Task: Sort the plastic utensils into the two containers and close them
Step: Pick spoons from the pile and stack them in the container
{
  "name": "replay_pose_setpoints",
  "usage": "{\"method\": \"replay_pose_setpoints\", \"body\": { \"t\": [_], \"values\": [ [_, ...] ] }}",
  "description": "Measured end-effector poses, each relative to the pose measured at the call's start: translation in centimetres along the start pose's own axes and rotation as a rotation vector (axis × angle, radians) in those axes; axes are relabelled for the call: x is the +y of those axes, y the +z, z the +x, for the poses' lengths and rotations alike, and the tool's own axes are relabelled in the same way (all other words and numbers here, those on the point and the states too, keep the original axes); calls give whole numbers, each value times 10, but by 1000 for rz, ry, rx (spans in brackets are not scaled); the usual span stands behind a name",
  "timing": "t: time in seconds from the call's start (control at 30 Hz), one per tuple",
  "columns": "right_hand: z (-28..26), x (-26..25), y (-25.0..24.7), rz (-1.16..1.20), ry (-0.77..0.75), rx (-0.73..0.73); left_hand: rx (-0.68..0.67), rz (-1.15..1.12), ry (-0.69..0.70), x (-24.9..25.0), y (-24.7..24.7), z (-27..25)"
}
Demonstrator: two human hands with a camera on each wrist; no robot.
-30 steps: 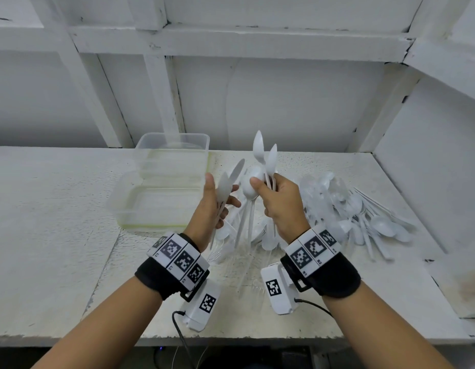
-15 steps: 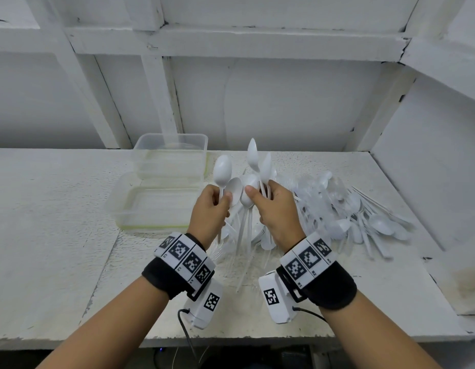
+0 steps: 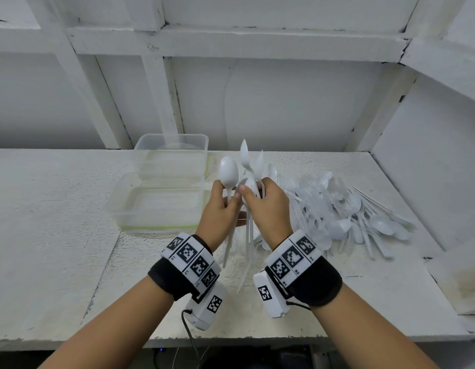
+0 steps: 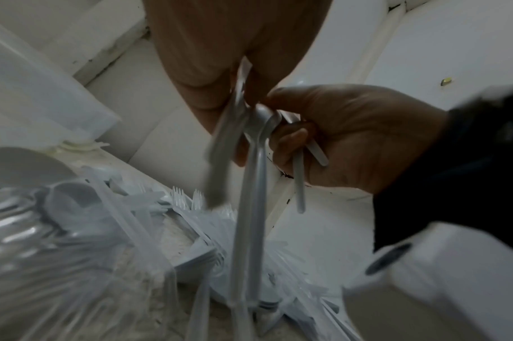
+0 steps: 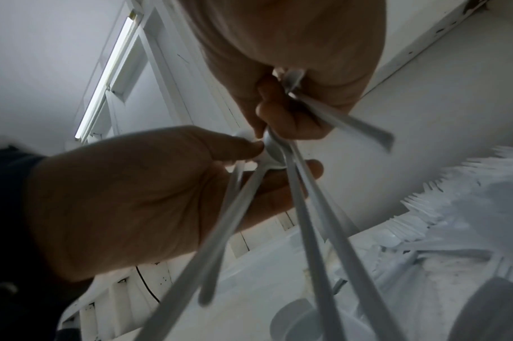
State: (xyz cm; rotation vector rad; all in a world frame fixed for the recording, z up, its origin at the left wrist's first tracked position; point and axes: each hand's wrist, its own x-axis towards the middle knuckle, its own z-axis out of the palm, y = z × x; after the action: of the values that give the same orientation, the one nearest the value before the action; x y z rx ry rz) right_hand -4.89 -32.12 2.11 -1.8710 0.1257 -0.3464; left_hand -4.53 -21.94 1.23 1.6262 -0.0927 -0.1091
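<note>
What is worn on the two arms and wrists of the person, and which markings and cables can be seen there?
Both forearms are bare, without sleeves. Each wrist carries a black wristband topped by a white strip of square black-and-white code markers. Under each wrist hangs a white box-shaped camera unit, with one such marker on it. A thin black cable runs down from the left unit; a short one leaves the right.

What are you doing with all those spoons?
Sorting them. The left hand holds one white spoon upright, and the right hand grips a bunch of spoons. More utensils lie in a pile on the table. Both clear containers are open with nothing visible inside.
</note>
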Motion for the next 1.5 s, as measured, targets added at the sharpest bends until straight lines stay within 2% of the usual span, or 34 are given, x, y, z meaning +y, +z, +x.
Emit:
{"method": "replay_pose_setpoints", "body": {
  "t": [0.07,0.2,0.4,0.5,0.7,0.83,1.0,1.17,1.4,1.5],
  "values": [
    [3,2,5,32,49,21,-47,0,2,3,2,-3],
    [4,-2,7,3,86,33,-50,0,-1,4,4,-6],
    [5,-11,2,-7,150,-152,-4,2,-26,2,-2,-4],
    [8,-9,-2,-7,168,-196,22,7,-17,1,-5,-3],
    [11,-4,-7,15,113,-148,20,15,4,0,-3,-5],
    [10,-2,-5,36,87,-105,29,-39,-44,3,3,-9],
    [9,2,-9,149,151,-17,36,-82,-90,6,0,-9],
    [9,1,-13,104,103,-182,-8,-78,-102,6,-1,-9],
    [10,6,-16,56,55,-149,-15,18,-74,4,-1,-11],
    [9,10,-8,21,60,-114,4,59,-107,-1,3,-8]
  ]
}}
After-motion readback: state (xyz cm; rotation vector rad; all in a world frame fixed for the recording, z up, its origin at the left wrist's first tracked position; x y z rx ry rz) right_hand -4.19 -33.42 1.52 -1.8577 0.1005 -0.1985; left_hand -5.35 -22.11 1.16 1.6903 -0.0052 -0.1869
